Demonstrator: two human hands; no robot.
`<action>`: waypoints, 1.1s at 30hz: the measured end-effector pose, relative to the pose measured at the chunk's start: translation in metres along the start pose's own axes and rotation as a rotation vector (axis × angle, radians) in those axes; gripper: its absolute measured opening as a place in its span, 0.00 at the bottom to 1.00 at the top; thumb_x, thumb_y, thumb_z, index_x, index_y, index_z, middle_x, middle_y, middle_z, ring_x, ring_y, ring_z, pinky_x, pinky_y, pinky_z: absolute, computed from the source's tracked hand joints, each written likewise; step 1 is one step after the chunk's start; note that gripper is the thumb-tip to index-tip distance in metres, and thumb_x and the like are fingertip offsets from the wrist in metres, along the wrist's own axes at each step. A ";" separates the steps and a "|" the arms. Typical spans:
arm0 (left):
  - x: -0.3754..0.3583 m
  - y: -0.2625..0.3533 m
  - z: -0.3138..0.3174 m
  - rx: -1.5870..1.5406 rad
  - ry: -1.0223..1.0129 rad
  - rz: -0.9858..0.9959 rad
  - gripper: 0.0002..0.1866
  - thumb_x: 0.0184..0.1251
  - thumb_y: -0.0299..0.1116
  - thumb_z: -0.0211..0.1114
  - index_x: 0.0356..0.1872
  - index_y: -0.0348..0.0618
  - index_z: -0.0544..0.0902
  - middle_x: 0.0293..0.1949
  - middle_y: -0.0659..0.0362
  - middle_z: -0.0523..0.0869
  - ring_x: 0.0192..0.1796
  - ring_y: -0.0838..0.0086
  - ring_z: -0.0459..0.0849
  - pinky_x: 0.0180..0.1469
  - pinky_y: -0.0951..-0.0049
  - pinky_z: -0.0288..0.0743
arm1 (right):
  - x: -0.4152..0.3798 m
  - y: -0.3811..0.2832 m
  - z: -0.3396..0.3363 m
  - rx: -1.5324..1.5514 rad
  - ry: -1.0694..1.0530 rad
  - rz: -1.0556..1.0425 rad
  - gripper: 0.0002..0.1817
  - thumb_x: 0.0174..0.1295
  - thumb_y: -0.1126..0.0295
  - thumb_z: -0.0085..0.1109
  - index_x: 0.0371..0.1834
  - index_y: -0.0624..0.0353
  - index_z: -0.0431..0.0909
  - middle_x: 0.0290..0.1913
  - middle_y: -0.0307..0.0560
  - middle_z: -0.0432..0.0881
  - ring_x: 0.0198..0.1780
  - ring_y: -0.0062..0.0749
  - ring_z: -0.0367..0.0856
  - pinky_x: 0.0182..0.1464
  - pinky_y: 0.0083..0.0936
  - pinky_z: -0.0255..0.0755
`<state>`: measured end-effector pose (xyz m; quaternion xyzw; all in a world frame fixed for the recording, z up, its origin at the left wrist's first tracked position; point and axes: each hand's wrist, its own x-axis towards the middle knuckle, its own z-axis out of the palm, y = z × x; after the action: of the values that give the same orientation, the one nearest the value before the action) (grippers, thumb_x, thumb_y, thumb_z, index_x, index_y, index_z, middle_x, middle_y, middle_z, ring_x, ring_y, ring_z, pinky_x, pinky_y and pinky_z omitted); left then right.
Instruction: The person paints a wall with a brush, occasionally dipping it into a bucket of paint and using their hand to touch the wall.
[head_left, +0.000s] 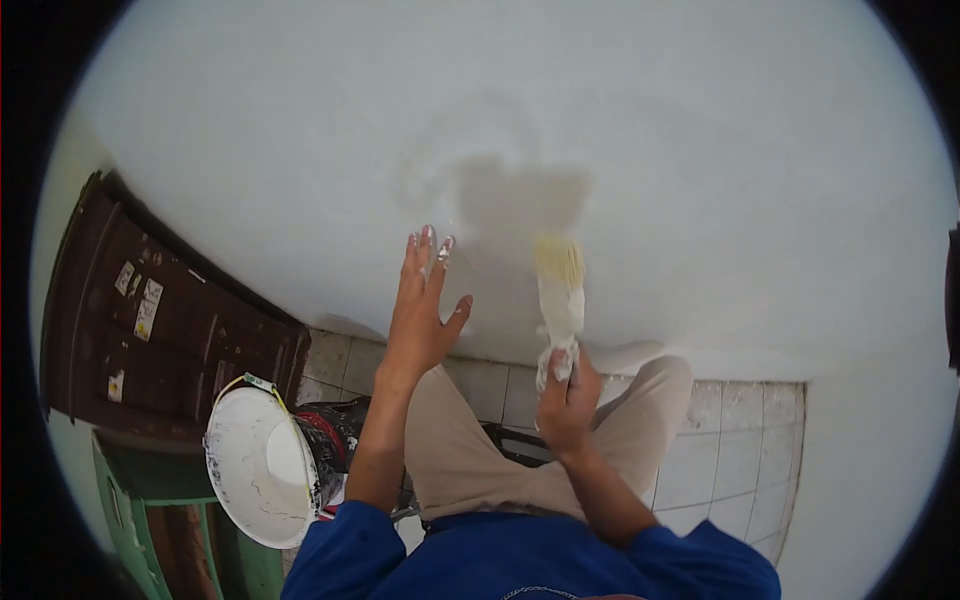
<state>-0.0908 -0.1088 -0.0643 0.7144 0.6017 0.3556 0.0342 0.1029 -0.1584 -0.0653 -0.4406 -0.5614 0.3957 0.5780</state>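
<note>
My right hand point(568, 398) grips a paintbrush point(562, 300) by its handle, which is caked with white paint. The brush points up toward the wall point(700, 180), its pale yellow bristles overlapping the lower edge of a greyish patch point(520, 200) there. My left hand point(428, 310) is raised in front of the wall, left of the brush, with fingers stretched and thumb apart. White paint marks its fingertips, and nothing is in it.
A white paint bucket point(232, 440) with a yellow-green handle stands at my left, some white paint inside. Behind it is a dark brown wooden door point(180, 310) with stickers. A green frame point(135, 510) is at lower left. White tiles point(725, 430) cover the floor.
</note>
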 end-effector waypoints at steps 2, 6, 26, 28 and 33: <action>0.003 0.006 -0.001 -0.012 0.012 0.016 0.39 0.59 0.28 0.67 0.72 0.42 0.59 0.76 0.47 0.50 0.77 0.47 0.47 0.73 0.53 0.52 | 0.022 -0.015 0.008 0.073 0.018 -0.026 0.14 0.72 0.65 0.47 0.40 0.66 0.75 0.21 0.36 0.70 0.23 0.17 0.64 0.26 0.19 0.61; 0.003 0.010 0.000 -0.029 0.002 0.032 0.39 0.59 0.28 0.67 0.72 0.43 0.60 0.76 0.47 0.50 0.77 0.47 0.47 0.73 0.53 0.52 | 0.025 0.042 0.016 0.115 0.048 0.179 0.17 0.73 0.60 0.48 0.34 0.66 0.74 0.21 0.35 0.69 0.23 0.16 0.63 0.26 0.19 0.60; -0.075 0.013 -0.049 -0.126 0.189 -0.075 0.35 0.62 0.33 0.64 0.71 0.45 0.62 0.75 0.49 0.54 0.77 0.49 0.46 0.75 0.53 0.48 | 0.021 0.091 0.008 -0.157 0.239 0.080 0.25 0.73 0.51 0.46 0.31 0.66 0.74 0.24 0.41 0.72 0.23 0.29 0.65 0.27 0.31 0.63; -0.072 0.015 -0.047 -0.118 0.157 -0.066 0.35 0.62 0.34 0.64 0.71 0.45 0.62 0.75 0.49 0.54 0.77 0.49 0.47 0.75 0.53 0.48 | -0.022 0.130 -0.003 -0.261 0.105 0.372 0.25 0.73 0.53 0.46 0.28 0.66 0.72 0.24 0.39 0.70 0.26 0.27 0.65 0.30 0.32 0.64; -0.049 0.012 -0.033 -0.109 0.131 0.017 0.34 0.63 0.34 0.64 0.71 0.46 0.63 0.75 0.50 0.55 0.77 0.50 0.47 0.75 0.54 0.49 | -0.030 0.094 -0.008 -0.059 0.239 0.308 0.21 0.74 0.56 0.47 0.35 0.66 0.76 0.25 0.35 0.70 0.26 0.23 0.65 0.29 0.27 0.63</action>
<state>-0.1003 -0.1682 -0.0573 0.6918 0.5763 0.4340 0.0305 0.1131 -0.1595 -0.1635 -0.5820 -0.4261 0.4078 0.5598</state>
